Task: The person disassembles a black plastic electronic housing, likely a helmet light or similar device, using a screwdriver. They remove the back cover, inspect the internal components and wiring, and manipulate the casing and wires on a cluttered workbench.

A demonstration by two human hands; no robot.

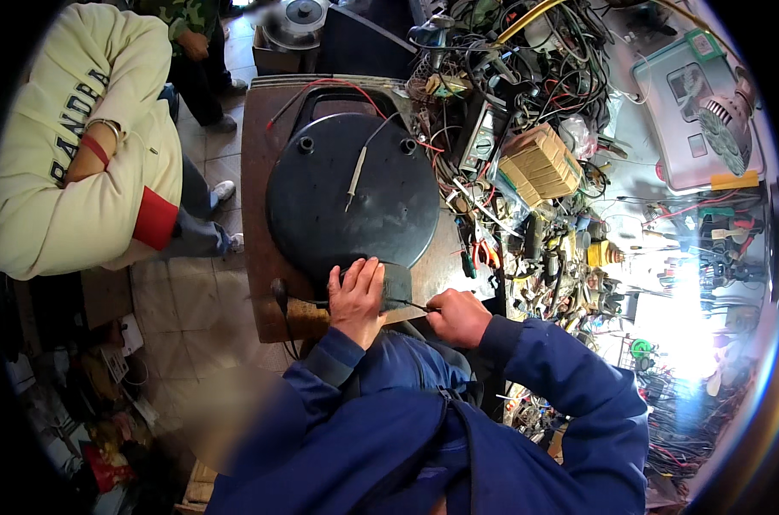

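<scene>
My left hand (357,299) lies flat on the round black plastic case (321,219). My right hand (460,318) grips a thin dark tool (415,305), probably working its near end; next needs steady holding.

A hand could have slipped in over the left side of the wooden bench (258,206), past the round black appliance (321,215), though a corded black piece (279,290) stood near the front there. A pale pen-like tool (357,174) lay across the appliance's top, and a red wire (325,81) looped at the far end. To the right, heaped cables (570,73), a cardboard box (540,165) and pliers (490,254) blocked any low path. At the front, the left hand (358,302) and right hand (460,318) crowded the way, a thin dark tool (419,306) spanning their gap.
</scene>
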